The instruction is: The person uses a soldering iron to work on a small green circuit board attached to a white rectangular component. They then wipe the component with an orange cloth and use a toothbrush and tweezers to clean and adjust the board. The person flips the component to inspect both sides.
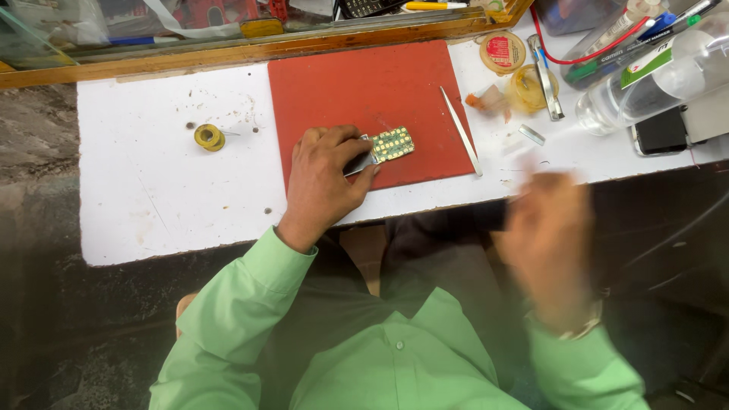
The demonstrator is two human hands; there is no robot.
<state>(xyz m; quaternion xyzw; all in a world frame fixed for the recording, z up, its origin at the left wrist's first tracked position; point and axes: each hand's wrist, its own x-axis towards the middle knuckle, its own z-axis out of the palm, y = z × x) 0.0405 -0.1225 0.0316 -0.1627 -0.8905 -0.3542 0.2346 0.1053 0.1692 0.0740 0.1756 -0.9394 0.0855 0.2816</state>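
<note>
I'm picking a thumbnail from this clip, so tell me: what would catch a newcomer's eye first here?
First, the bright red rectangular mat in the middle of the white worktop, where the left hand presses down a small green circuit board with gold pads. Next, the right hand, a motion-blurred smear off the worktop's front edge at right. A small yellow spool sits alone on the white surface left of the mat.

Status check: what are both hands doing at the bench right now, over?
Left hand pinning small circuit board on red mat. Right hand blurred, off the table edge, grip unclear. Tweezers lying beside board, not touching.
</note>
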